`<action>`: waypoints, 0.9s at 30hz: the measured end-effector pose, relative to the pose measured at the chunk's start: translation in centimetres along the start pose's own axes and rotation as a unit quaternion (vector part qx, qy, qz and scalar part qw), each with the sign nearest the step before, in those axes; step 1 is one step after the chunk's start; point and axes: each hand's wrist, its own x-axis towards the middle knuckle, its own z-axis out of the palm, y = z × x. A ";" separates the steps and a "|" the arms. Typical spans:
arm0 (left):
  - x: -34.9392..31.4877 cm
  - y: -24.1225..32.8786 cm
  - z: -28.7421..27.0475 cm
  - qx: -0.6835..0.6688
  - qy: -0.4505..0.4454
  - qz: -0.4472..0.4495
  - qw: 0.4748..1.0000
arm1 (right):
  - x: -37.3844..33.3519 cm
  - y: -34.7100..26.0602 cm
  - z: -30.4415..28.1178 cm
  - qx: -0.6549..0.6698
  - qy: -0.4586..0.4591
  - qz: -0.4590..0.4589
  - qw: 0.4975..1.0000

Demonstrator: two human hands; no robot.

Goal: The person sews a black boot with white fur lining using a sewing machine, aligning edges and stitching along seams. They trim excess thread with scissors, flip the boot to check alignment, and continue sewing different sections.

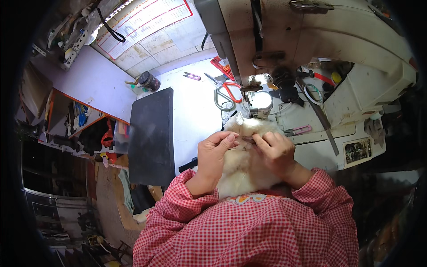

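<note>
A cream-white furry piece (247, 167) lies in front of my chest, its far end reaching the sewing machine's cylinder-shaped bed (261, 103). My left hand (214, 153) is at its left side, with thumb and fingertips pinched together; what sits between them is too small to make out. Across from it, my right hand (276, 151) is closed on the fur, its thumb and curled forefinger at a narrow dark brownish strip. Both hands are close together, fingertips a short gap apart. The machine's head (284, 78) stands just beyond them.
Beyond my left hand lie orange-and-grey-handled scissors (225, 93) and small pink thread snips (192, 76). More pink snips (299, 130) lie right of the fur. A dark flat board (151, 135) stands left; a dark jar (148, 82) is behind it. A metal bar (320, 118) lies right.
</note>
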 end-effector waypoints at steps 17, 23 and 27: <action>0.3 -0.2 -0.1 -0.004 -0.018 0.003 1.000 | 0.2 0.0 0.3 0.040 0.012 0.023 0.999; 0.5 -0.6 0.4 0.397 0.057 0.201 0.894 | 0.7 0.7 -0.5 0.047 0.058 0.018 0.997; 1.0 -0.9 1.2 0.550 0.077 0.330 0.763 | 1.5 1.0 -0.8 0.051 0.075 -0.007 0.996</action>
